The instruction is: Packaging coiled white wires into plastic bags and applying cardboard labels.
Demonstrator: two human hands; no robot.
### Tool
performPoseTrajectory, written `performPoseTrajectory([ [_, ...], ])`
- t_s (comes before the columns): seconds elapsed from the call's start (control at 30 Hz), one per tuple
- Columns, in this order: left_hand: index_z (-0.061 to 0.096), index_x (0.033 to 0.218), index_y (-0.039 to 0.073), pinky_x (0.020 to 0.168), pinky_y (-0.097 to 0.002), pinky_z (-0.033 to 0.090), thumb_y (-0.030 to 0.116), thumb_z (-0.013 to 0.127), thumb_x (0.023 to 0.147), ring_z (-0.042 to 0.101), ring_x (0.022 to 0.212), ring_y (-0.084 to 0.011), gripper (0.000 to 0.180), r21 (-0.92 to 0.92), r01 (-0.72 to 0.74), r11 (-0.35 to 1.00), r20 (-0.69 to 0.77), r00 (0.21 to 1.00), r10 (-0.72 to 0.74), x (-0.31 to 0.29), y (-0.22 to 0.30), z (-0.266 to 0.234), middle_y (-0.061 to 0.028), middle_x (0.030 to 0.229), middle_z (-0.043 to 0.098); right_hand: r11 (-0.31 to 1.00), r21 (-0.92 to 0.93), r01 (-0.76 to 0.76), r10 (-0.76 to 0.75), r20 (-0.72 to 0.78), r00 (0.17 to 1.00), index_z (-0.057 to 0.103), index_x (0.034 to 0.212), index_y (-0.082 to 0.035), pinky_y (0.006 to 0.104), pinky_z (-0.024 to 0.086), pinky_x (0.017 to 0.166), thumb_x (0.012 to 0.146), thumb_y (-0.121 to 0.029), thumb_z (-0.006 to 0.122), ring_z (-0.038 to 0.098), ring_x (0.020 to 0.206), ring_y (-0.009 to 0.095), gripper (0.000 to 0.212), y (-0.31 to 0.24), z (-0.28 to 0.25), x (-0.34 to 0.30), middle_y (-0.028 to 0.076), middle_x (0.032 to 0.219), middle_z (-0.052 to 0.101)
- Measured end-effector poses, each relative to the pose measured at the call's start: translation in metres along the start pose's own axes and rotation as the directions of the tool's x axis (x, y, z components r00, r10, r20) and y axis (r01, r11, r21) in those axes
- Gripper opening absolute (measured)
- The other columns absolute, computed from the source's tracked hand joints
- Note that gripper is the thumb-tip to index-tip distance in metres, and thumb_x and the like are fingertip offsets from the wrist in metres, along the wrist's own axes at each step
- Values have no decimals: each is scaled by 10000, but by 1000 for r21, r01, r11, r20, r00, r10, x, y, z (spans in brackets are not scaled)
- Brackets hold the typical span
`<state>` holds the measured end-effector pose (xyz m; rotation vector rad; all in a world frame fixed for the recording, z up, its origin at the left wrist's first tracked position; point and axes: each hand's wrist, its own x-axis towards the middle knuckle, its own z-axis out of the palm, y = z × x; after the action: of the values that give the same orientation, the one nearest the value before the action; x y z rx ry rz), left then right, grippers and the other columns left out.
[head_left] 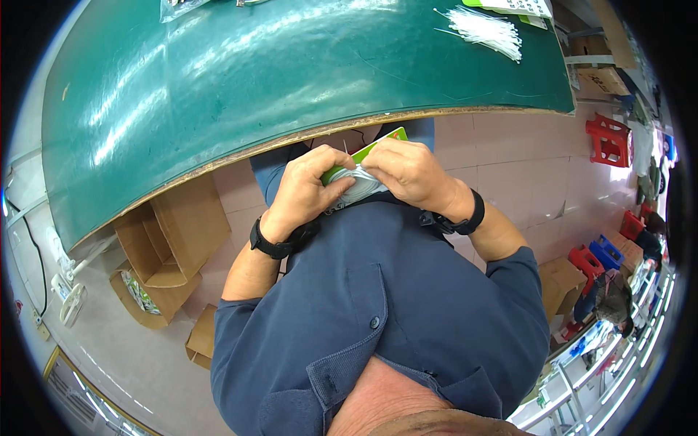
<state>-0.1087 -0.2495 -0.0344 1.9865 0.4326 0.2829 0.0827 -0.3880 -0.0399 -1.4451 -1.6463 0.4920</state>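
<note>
Close to my waist, just off the table's front edge, I hold a coil of white cable (366,190) against a green card (397,135). My left hand (314,180) pinches the coil and card from the left, thumb and forefinger closed at its top. From the right, my right hand (408,171) closes on the same bundle, its fingertips bent down onto the coil and partly hiding the card. A thin strand stands up between the hands; what it belongs to is too small to tell.
On the green-topped table (276,80) lies a pile of white cable ties (483,33) at the far right, beside green-and-white cards (520,7). A clear plastic bag (178,9) sits at the far left. Cardboard boxes (174,232) stand on the floor to my left; a red stool (609,140) stands right.
</note>
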Motion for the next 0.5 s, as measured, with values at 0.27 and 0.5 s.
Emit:
performPoseTrajectory([
  [0.27, 697, 994, 63, 691, -351, 539, 34, 858, 760, 687, 804, -269, 285, -5, -13, 1000, -8, 1000, 13, -4, -4, 0, -86, 922, 696, 993, -99, 69, -78, -84, 993, 676, 993, -4, 406, 569, 684, 804, 48, 764, 701, 812, 325, 215, -6, 4, -4, 141, 931, 688],
  [0.5, 692, 1001, 65, 687, -366, 548, 52, 867, 754, 699, 816, -278, 303, 17, -47, 999, 1, 999, 47, -4, -8, 6, -91, 935, 702, 995, -42, -86, 88, 69, 994, 682, 997, -1, 410, 567, 685, 808, 42, 766, 697, 803, 322, 212, 0, -1, -7, 135, 918, 684],
])
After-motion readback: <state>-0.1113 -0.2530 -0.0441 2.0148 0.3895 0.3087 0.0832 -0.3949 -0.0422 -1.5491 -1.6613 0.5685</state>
